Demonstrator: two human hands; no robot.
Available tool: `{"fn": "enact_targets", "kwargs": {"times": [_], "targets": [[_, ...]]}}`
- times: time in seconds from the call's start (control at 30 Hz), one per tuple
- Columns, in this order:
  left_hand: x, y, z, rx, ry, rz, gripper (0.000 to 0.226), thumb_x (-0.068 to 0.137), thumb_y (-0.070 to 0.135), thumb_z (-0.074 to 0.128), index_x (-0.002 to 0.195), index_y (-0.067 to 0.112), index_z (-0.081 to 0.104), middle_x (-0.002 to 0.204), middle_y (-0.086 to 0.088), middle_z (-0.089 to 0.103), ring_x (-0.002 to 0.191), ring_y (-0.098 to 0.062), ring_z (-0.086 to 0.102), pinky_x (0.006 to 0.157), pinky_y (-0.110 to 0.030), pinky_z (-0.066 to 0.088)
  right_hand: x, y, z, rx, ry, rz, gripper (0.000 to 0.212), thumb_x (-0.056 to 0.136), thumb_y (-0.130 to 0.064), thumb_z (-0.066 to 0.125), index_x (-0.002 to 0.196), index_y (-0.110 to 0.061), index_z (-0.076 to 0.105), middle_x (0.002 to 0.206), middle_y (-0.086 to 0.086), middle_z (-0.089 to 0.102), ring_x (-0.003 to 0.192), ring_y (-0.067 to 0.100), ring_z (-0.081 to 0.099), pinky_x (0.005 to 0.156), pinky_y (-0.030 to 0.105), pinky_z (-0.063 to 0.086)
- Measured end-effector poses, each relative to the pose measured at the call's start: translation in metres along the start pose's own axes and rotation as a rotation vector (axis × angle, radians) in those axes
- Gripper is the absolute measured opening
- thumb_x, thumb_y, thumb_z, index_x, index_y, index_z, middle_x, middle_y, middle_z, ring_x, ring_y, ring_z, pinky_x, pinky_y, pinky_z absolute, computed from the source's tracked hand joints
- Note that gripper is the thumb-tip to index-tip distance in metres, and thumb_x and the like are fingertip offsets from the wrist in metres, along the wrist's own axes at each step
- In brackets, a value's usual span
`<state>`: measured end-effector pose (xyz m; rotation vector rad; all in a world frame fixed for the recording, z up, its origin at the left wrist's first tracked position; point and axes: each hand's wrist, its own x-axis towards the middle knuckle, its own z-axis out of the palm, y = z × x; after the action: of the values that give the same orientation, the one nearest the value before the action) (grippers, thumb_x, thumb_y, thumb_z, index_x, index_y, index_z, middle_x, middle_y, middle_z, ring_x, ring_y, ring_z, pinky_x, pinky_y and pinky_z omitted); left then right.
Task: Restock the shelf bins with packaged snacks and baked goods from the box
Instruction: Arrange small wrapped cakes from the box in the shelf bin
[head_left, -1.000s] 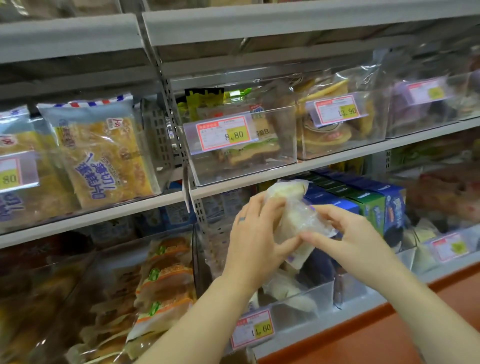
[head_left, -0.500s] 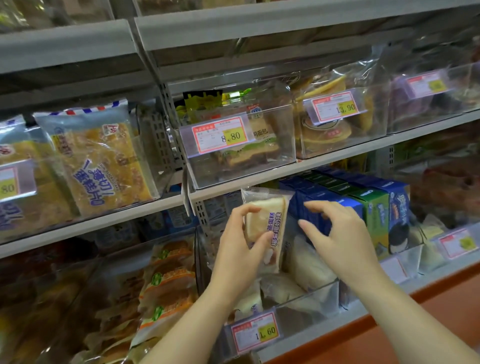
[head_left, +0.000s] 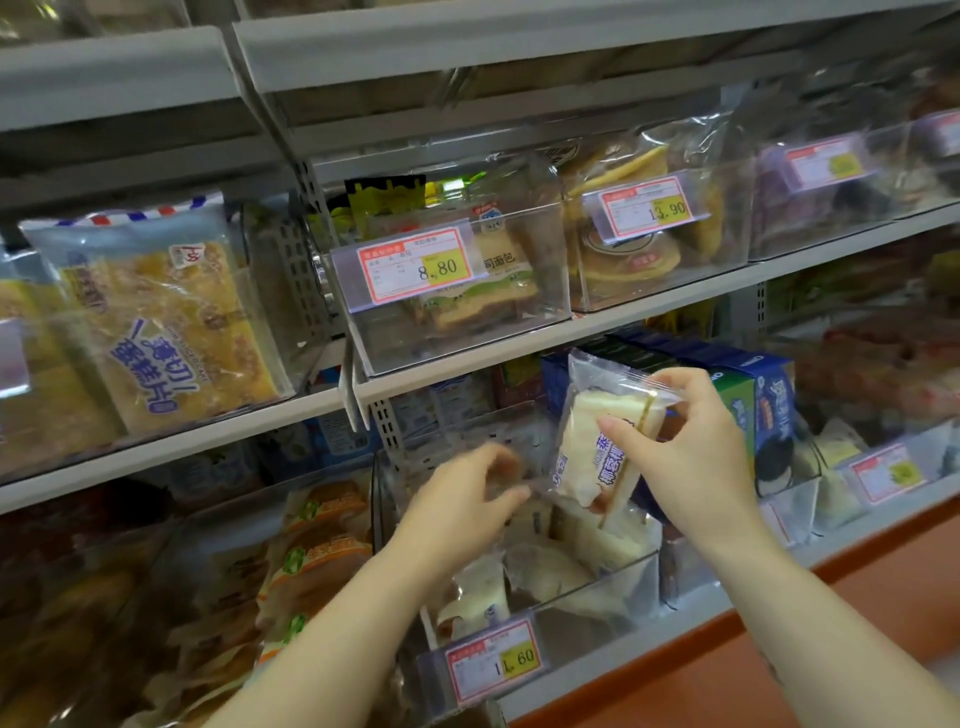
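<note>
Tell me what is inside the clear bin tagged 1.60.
Piled inside the clear bin lie pale wrapped cakes. Its rear is hidden behind the left hand and the packet pinched by the right hand.

Open gap above packets (head_left: 545, 574) in clear bin (head_left: 597, 603), beneath shelf edge (head_left: 519, 358), blue boxes (head_left: 774, 400) alongside.

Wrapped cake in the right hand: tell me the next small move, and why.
Probably lower the wrapped cake into the clear bin just below. The right hand pinches it above that bin, which already holds similar pale packets and shows room at the front.
</note>
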<state>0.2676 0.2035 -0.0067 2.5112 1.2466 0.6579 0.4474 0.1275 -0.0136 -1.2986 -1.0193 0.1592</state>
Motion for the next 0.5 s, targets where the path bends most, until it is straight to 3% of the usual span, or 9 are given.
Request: {"fn": "enact_targets", "kwargs": {"times": [0.1, 0.17, 0.3, 0.4, 0.5], "targets": [[0.003, -0.002, 0.008, 0.083, -0.059, -0.067, 0.024, 0.093, 0.039, 0.057, 0.115, 0.033, 0.062, 0.110, 0.014, 0.064, 0.097, -0.001, 0.058, 0.086, -0.024, 0.051, 0.000, 0.002, -0.001, 0.075, 0.060, 0.047, 0.040, 0.078, -0.024, 0.076, 0.106, -0.021, 0.049, 0.089, -0.008, 0.059, 0.081, 0.004, 0.059, 0.054, 0.012, 0.043], [0.004, 0.002, 0.009, -0.154, 0.006, -0.092, 0.026, 0.094, 0.045, 0.052, 0.114, 0.033, 0.063, 0.105, 0.015, 0.066, 0.093, 0.002, 0.060, 0.081, -0.020, 0.049, 0.002, 0.004, -0.003, 0.171, 0.101, 0.124, 0.037, 0.079, -0.025, 0.076, 0.105, -0.019, 0.050, 0.091, -0.009, 0.057, 0.084, 0.007, 0.060, 0.061, 0.018, 0.046], [-0.003, 0.015, 0.009, -0.698, -0.067, -0.153, 0.050, 0.081, 0.058, 0.052, 0.122, 0.029, 0.055, 0.111, 0.008, 0.068, 0.095, -0.007, 0.066, 0.081, -0.024, 0.053, 0.001, 0.010, 0.003, 0.463, 0.043, 0.317, 0.031, 0.076, -0.028, 0.077, 0.096, -0.024, 0.053, 0.099, 0.003, 0.064, 0.087, 0.018, 0.069, 0.070, 0.035, 0.058], [-0.011, 0.015, 0.006, -0.965, 0.062, -0.136, 0.045, 0.081, 0.036, 0.069, 0.121, 0.020, 0.054, 0.110, -0.005, 0.071, 0.096, -0.017, 0.070, 0.080, -0.030, 0.057, -0.006, 0.008, 0.010, 0.466, -0.140, 0.318, 0.031, 0.076, -0.029, 0.076, 0.097, -0.022, 0.054, 0.104, 0.004, 0.065, 0.088, 0.013, 0.068, 0.068, 0.027, 0.057], [-0.027, 0.004, -0.005, -0.909, 0.263, -0.145, 0.038, 0.080, 0.026, 0.071, 0.115, 0.024, 0.054, 0.108, -0.002, 0.070, 0.095, -0.015, 0.070, 0.079, -0.034, 0.058, -0.012, 0.002, 0.010, 0.172, -0.162, 0.106, 0.031, 0.080, -0.027, 0.073, 0.103, -0.029, 0.053, 0.102, -0.014, 0.060, 0.093, -0.002, 0.059, 0.073, 0.015, 0.049]]}}
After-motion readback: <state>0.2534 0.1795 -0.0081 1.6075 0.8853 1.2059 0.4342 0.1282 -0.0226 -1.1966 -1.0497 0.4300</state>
